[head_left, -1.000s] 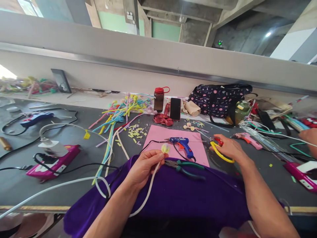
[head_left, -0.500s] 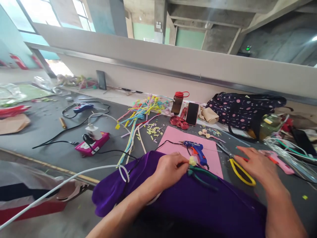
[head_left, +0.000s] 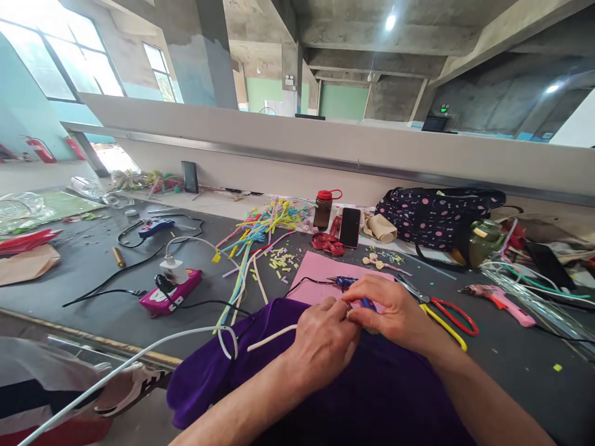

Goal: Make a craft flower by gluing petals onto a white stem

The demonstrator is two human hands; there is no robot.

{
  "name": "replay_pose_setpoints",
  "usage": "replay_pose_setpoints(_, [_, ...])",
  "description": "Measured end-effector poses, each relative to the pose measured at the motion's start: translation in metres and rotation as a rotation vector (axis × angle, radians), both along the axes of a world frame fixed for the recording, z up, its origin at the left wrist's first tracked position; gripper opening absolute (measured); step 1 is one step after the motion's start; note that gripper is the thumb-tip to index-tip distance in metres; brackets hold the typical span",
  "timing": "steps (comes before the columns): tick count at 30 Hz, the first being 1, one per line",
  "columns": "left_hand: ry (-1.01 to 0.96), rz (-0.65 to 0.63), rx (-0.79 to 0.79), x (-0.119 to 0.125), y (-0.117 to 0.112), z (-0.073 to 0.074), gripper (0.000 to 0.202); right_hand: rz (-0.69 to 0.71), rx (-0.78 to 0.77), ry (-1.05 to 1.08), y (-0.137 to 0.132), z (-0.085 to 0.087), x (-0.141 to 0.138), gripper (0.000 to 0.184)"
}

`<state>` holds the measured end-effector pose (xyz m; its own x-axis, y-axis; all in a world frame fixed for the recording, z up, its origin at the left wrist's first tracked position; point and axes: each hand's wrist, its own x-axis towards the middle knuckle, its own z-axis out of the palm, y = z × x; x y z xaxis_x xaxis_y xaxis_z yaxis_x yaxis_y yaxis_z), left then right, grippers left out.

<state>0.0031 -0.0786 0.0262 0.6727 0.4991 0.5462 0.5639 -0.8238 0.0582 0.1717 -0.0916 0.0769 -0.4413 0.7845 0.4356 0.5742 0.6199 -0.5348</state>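
My left hand (head_left: 323, 337) and my right hand (head_left: 388, 310) meet over the purple cloth (head_left: 279, 378) on my lap, fingers pinched together on the end of a white fuzzy wire (head_left: 272, 337). The wire runs back to the left from my left hand. Its small yellow tip is hidden between the fingers. Just beyond my hands, the blue glue gun (head_left: 346, 283) lies on a pink sheet (head_left: 318, 272). Scissors with one red and one yellow handle (head_left: 444, 313) rest on the dark table to the right of my right hand.
A bundle of coloured fuzzy wires (head_left: 253, 232) and cut bits lie at the centre left. A brown bottle (head_left: 321, 209), phone (head_left: 349, 227) and spotted bag (head_left: 432, 217) stand at the back. A pink power strip (head_left: 170, 291) with cables sits left; a pink glue gun (head_left: 499, 297) lies right.
My right hand left the scissors on the table and came left to join my left hand on the wire's tip. The camera view has also swung and lifted.
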Motion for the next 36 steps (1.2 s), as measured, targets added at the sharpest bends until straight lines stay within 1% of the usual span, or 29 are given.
replay_pose_setpoints(3, [0.061,0.057,-0.031,0.003,0.004,0.002,0.018,-0.049,0.094,-0.059,0.011,-0.008,-0.007,0.010])
replay_pose_setpoints(6, [0.103,0.125,-0.082,0.006,0.009,0.003,0.018,-0.152,0.215,-0.179,0.016,-0.013,-0.010,0.009])
replay_pose_setpoints(8, [0.096,0.112,-0.108,0.008,0.012,0.002,0.018,-0.200,0.237,-0.217,0.017,-0.011,-0.007,0.011])
replay_pose_setpoints(11, [0.020,0.020,-0.128,0.008,0.016,0.001,0.020,-0.273,0.195,-0.157,0.019,-0.001,0.012,0.012])
replay_pose_setpoints(13, [-0.068,-0.040,-0.137,0.008,0.018,0.002,0.022,-0.360,0.124,-0.059,0.021,0.005,0.031,0.013])
replay_pose_setpoints(15, [-0.166,-0.098,-0.173,0.009,0.022,0.005,0.022,-0.430,0.047,0.053,0.026,0.008,0.051,0.016])
replay_pose_setpoints(16, [-0.223,-0.128,-0.217,0.009,0.025,0.006,0.021,-0.461,0.021,0.100,0.029,0.007,0.061,0.018])
replay_pose_setpoints(18, [-0.362,-0.201,-0.393,0.008,0.034,0.010,0.018,-0.545,0.017,0.170,0.037,0.003,0.080,0.020])
replay_pose_setpoints(19, [-0.448,-0.236,-0.527,0.006,0.040,0.011,0.016,-0.596,0.033,0.197,0.042,0.000,0.089,0.019])
replay_pose_setpoints(22, [-0.739,-0.387,-1.019,-0.003,0.063,0.012,0.014,-0.725,0.076,0.286,0.058,-0.012,0.113,0.020])
replay_pose_setpoints(24, [-0.977,-0.403,-1.280,-0.013,0.079,0.010,0.017,-0.780,0.083,0.321,0.069,-0.021,0.129,0.022])
replay_pose_setpoints(25, [-1.102,-0.411,-1.364,-0.017,0.085,0.008,0.018,-0.813,0.085,0.329,0.073,-0.025,0.137,0.022])
replay_pose_setpoints(27, [-1.294,-0.438,-1.447,-0.025,0.092,0.005,0.016,-0.895,0.092,0.343,0.081,-0.033,0.153,0.021])
replay_pose_setpoints(30, [-1.464,-0.468,-1.480,-0.031,0.095,0.003,0.012,-1.025,0.117,0.354,0.085,-0.041,0.176,0.021])
replay_pose_setpoints(33, [-1.513,-0.450,-1.478,-0.030,0.095,0.001,0.012,-1.118,0.149,0.360,0.082,-0.044,0.193,0.026])
replay_pose_setpoints(36, [-1.498,-0.435,-1.473,-0.026,0.094,0.000,0.012,-1.134,0.151,0.347,0.080,-0.044,0.199,0.032])
